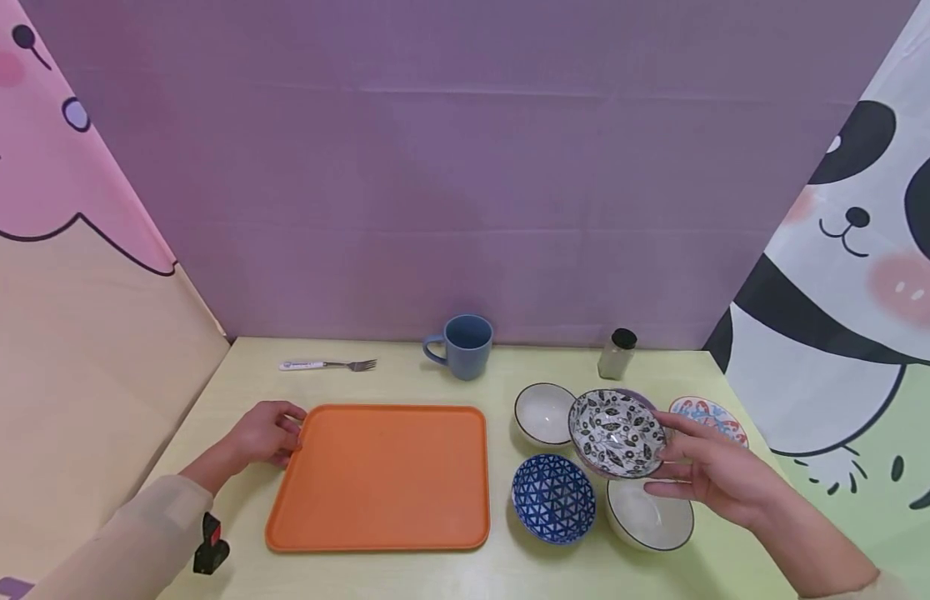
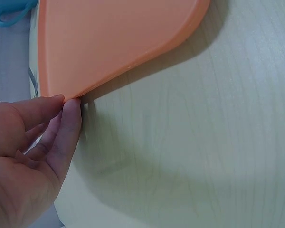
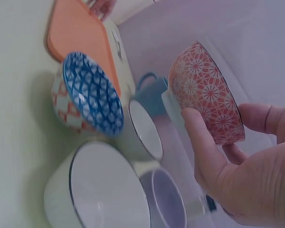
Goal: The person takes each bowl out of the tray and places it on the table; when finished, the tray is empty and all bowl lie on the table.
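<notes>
My left hand (image 1: 268,433) pinches the left edge of an orange tray (image 1: 382,479) near its far corner; in the left wrist view thumb and fingers meet at the rim. In my right hand (image 1: 723,471) is a bowl (image 1: 617,433), gripped by its side and raised above the other dishes. Its inside has dark leaves on white; the right wrist view shows red outer walls with white flowers (image 3: 206,90). Under and around it stand a blue triangle-patterned bowl (image 1: 553,500), two white dark-rimmed bowls (image 1: 651,515) and a purple dish (image 3: 168,199), partly hidden.
Toward the back are a fork (image 1: 326,365), a blue mug (image 1: 467,346) and a small black-lidded jar (image 1: 617,354). A red-and-blue patterned plate (image 1: 708,412) lies behind my right hand. A small black object (image 1: 210,546) is by my left sleeve. A purple wall backs the table.
</notes>
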### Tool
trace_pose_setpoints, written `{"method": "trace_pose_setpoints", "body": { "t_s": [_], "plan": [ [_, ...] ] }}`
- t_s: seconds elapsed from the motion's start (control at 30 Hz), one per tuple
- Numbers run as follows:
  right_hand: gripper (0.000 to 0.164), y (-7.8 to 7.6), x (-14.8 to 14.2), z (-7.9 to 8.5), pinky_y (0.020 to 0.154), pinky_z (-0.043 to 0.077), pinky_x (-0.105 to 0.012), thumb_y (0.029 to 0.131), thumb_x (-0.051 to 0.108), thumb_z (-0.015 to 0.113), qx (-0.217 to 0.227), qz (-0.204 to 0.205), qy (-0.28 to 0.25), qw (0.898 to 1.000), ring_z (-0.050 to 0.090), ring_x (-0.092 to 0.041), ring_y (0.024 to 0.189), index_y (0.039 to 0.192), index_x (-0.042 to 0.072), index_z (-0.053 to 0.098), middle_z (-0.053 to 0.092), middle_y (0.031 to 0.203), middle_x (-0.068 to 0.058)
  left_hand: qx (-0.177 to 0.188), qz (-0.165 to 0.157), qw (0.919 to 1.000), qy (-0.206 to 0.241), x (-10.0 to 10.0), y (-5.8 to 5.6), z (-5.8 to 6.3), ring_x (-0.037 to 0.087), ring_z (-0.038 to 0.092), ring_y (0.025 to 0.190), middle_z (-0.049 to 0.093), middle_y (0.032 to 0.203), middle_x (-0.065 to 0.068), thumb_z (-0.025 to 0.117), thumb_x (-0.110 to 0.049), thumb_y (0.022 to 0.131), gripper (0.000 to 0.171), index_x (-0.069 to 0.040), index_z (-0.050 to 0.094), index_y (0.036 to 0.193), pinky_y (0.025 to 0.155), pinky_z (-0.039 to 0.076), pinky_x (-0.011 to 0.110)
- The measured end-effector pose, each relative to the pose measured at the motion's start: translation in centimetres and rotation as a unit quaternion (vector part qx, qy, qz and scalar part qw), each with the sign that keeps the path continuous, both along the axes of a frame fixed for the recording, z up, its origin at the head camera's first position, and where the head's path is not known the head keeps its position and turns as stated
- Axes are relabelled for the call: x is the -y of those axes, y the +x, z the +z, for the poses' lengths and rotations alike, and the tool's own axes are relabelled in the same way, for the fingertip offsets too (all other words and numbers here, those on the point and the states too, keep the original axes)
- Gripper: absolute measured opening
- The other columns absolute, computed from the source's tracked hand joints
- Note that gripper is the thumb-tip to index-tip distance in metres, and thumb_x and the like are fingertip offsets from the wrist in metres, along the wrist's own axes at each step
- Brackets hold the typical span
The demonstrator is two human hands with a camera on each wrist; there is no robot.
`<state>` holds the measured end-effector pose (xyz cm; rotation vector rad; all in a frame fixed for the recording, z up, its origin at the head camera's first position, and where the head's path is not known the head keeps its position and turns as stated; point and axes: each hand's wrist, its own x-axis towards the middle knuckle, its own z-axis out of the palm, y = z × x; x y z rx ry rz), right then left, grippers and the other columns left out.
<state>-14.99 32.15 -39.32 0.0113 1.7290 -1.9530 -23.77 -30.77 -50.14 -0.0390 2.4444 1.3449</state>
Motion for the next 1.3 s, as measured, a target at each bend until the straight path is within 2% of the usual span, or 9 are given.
{"method": "trace_pose_setpoints", "body": {
  "t_s": [0.33,0.5,0.63,0.77,0.87,1.0,1.07,1.17,1.3],
  "plan": [
    [0.082,1.3,-6.7,-1.5,0.101,0.055,-0.051,0.103,0.000,0.041,0.020,-0.042,-0.008,0.999,0.069,-0.026,0.113,0.161,0.007,-0.015,0.048,0.136,0.003,0.000,0.000,1.0000,-0.007,-0.1,-0.2,0.2,0.021,0.064,0.070,0.059,0.098,0.019,0.064,0.009,0.089,0.048,0.016,0.047,0.134,0.062,0.062,0.038],
    [0.046,2.4,-9.6,-2.6,0.102,0.054,-0.050,0.106,0.000,0.038,0.026,-0.051,-0.049,0.997,0.069,-0.027,0.114,0.140,0.030,0.047,0.059,0.125,0.004,-0.002,-0.001,1.0000,-0.008,0.0,-0.4,0.0,0.021,0.064,0.070,0.059,0.097,0.018,0.065,0.009,0.089,0.049,0.016,0.047,0.133,0.061,0.062,0.038],
    [0.048,3.3,-11.5,-3.3,0.102,0.054,-0.051,0.106,-0.001,0.036,0.036,-0.062,-0.071,0.995,0.069,-0.026,0.113,0.115,0.036,0.065,0.061,0.122,0.004,-0.001,-0.002,1.0000,-0.005,0.0,-0.5,-0.2,0.022,0.064,0.070,0.060,0.098,0.020,0.065,0.009,0.088,0.049,0.016,0.047,0.133,0.061,0.063,0.039],
    [0.063,4.0,-12.6,-3.7,0.104,0.052,-0.051,0.106,0.001,0.040,0.060,-0.106,-0.005,0.993,0.069,-0.025,0.112,0.161,0.025,0.024,0.058,0.120,0.005,0.004,-0.001,1.0000,-0.003,0.0,-0.5,-0.3,0.022,0.065,0.071,0.060,0.100,0.021,0.065,0.008,0.089,0.049,0.015,0.047,0.134,0.062,0.063,0.039],
    [0.077,4.4,-13.2,-4.0,0.106,0.050,-0.053,0.105,0.003,0.043,0.086,-0.126,0.020,0.988,0.068,-0.025,0.111,0.164,0.015,-0.006,0.057,0.118,0.004,0.006,0.000,1.0000,0.002,0.0,-0.6,-0.4,0.022,0.064,0.071,0.059,0.101,0.021,0.064,0.008,0.090,0.049,0.015,0.046,0.134,0.062,0.063,0.039],
    [0.046,5.1,-14.7,-5.0,0.107,0.049,-0.053,0.107,0.004,0.038,0.099,-0.093,-0.037,0.990,0.067,-0.027,0.112,0.135,0.035,0.057,0.058,0.117,0.005,0.004,0.000,1.0000,0.005,0.0,-0.4,-0.3,0.022,0.064,0.069,0.060,0.100,0.021,0.064,0.009,0.089,0.049,0.016,0.046,0.134,0.062,0.063,0.039],
    [0.046,5.4,-15.3,-5.6,0.107,0.049,-0.052,0.107,0.004,0.036,0.103,-0.082,-0.052,0.990,0.067,-0.027,0.112,0.107,0.040,0.066,0.058,0.117,0.004,0.004,0.000,1.0000,0.005,-0.1,-0.3,-0.2,0.022,0.064,0.069,0.060,0.100,0.021,0.064,0.010,0.089,0.048,0.016,0.047,0.133,0.062,0.063,0.039],
    [0.047,5.5,-15.7,-6.2,0.107,0.049,-0.053,0.107,0.005,0.039,0.114,-0.102,-0.016,0.988,0.067,-0.027,0.111,0.145,0.032,0.049,0.057,0.115,0.004,0.003,0.001,1.0000,0.006,-0.1,-0.2,-0.1,0.022,0.064,0.069,0.060,0.099,0.021,0.064,0.010,0.088,0.049,0.016,0.047,0.133,0.062,0.063,0.039],
    [0.084,5.6,-15.7,-6.7,0.107,0.049,-0.053,0.105,0.005,0.043,0.136,-0.135,0.026,0.981,0.067,-0.027,0.108,0.159,0.004,-0.020,0.057,0.114,-0.001,0.004,0.005,0.9999,0.010,-0.1,-0.1,-0.4,0.022,0.063,0.070,0.059,0.099,0.020,0.064,0.010,0.088,0.049,0.016,0.047,0.133,0.062,0.063,0.039]
  ]
}}
